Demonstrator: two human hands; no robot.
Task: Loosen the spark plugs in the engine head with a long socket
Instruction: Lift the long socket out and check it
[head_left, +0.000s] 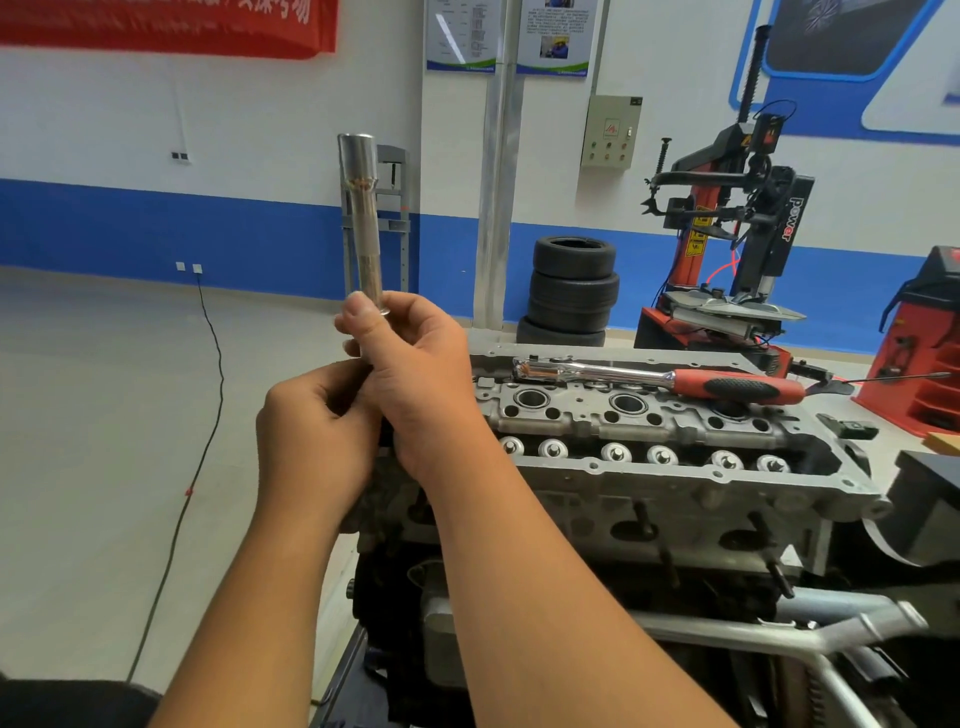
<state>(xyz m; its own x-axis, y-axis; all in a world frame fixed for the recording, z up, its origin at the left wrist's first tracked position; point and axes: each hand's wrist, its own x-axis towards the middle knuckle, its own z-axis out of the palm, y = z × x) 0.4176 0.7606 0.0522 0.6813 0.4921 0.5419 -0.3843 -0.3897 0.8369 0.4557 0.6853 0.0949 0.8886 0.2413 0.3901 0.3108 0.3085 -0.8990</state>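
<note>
Long socket held up, ratchet not yet attached

Your right hand (410, 364) grips the long socket (363, 218) upright, left of the engine head (675, 467); your left hand (311, 431) is closed around its lower end. Seat its drive end squarely on the ratchet (660, 376) lying across the head's far side, then lower it straight into a plug well (531, 399).
</note>
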